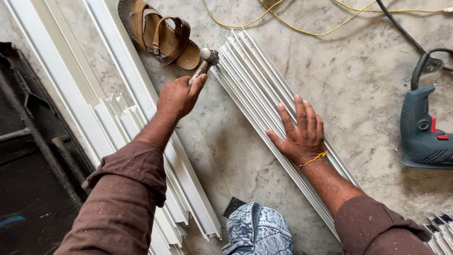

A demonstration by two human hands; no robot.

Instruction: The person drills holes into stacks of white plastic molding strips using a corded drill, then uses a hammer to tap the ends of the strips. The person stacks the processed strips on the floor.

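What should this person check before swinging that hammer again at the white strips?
1. Grip on the hammer: ok, left hand closed round its handle.
2. White strips held down: ok, right hand lies flat on them.
3. Right hand's fingers away from the hammer head: ok, apart.
4. Sandal near the hammer head: not ok, very close.
5. Yellow cord off the strips: ok.
6. Strip ends aligned: cannot tell.
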